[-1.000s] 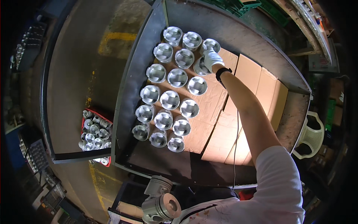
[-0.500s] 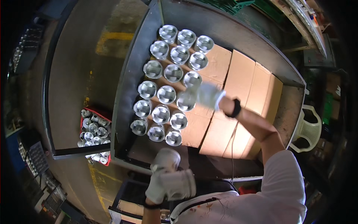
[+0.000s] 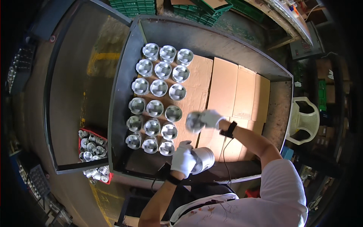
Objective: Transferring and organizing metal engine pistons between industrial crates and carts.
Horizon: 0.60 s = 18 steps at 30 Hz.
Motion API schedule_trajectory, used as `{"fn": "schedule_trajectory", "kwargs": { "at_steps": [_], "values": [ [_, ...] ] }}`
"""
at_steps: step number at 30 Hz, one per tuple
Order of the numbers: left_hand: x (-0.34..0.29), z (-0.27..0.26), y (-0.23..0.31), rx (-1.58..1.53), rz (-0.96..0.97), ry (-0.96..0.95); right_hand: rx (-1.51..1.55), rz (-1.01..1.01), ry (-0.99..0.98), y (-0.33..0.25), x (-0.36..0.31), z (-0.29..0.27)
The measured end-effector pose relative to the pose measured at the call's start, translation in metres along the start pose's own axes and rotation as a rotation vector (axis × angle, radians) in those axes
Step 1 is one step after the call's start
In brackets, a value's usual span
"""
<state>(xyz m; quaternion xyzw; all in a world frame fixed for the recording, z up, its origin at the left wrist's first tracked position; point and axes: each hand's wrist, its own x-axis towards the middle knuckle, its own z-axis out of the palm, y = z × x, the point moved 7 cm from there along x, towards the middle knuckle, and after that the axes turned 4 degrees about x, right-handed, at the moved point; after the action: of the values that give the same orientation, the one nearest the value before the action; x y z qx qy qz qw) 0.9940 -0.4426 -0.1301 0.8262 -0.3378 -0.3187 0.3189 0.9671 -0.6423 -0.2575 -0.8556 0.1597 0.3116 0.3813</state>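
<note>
My left hand (image 3: 184,159), in a white glove, is closed on a silver metal piston (image 3: 204,159) lying on its side over the tray's near edge. My right hand (image 3: 211,118), also gloved, grips another piston (image 3: 194,122) from its right side, over the cardboard and just right of the rows. That piston is slightly blurred, and I cannot tell whether it touches the cardboard. Several pistons stand crown up in three columns on the left of the tray, among them a nearby piston (image 3: 173,113).
The cardboard sheets (image 3: 227,87) line a dark metal-walled tray (image 3: 124,79). A thin cable (image 3: 227,162) hangs over its near side. A red crate (image 3: 110,178) of loose pistons stands lower left, a pale plastic chair (image 3: 305,115) at right. Green crates (image 3: 132,6) are stacked beyond.
My right hand has drawn back from the rows and now holds a piston. My left hand has moved up and right; two pistons showed by it before, one now. The view has shifted.
</note>
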Motion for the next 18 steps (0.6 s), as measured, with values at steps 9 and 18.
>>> {"fn": "schedule_trajectory", "kwargs": {
  "at_steps": [9,18],
  "values": [
    [-0.037,-0.01,-0.078,-0.244,-0.38,-0.019,0.661,0.449,0.726,0.156,0.127,-0.161],
    [-0.044,0.0,-0.087,-0.347,-0.658,-0.155,0.772,0.555,0.747,0.195,0.182,-0.202]
  ]
}}
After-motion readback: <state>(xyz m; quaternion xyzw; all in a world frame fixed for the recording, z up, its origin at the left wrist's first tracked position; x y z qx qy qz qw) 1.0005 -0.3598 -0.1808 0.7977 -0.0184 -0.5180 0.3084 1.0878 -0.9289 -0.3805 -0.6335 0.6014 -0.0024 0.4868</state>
